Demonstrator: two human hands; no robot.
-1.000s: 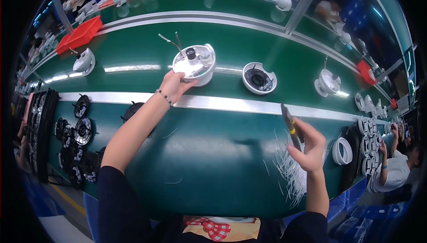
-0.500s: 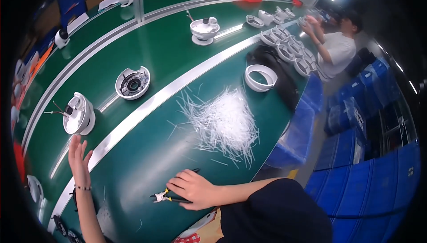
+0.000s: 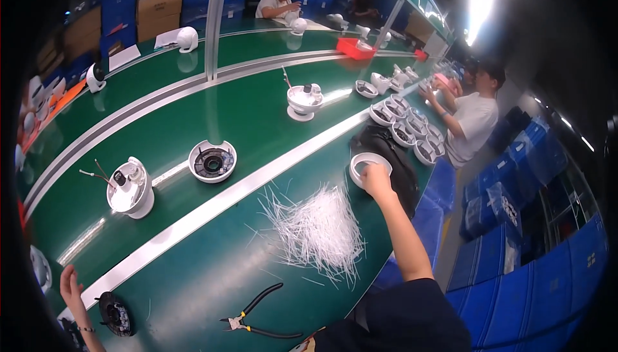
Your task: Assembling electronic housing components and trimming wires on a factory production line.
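Note:
At the far right of the bench my right hand (image 3: 374,179) is closed on the near rim of a white plastic ring (image 3: 356,164), its fingertips partly hidden inside. My left hand (image 3: 71,284) is raised at the lower left, holding nothing, fingers slightly curled and apart. Near it stands a round black plastic part (image 3: 116,314). Diagonal cutters (image 3: 235,322) with black and yellow handles lie spread on the green bench, touched by neither hand. Between the ring and the cutters is a heap of thin white plastic strips (image 3: 318,233).
Beyond a metal rail (image 3: 212,207), a green belt carries white camera-like housings (image 3: 131,188) and an upturned round base (image 3: 212,161). Several white bowl-shaped parts (image 3: 404,134) sit beside a black bag (image 3: 402,188). A co-worker (image 3: 473,117) stands farther right, near blue crates (image 3: 515,287).
My right hand has let go of the cutters and reached forward to the white ring. My left hand has dropped back toward the lower left. The view has tilted up.

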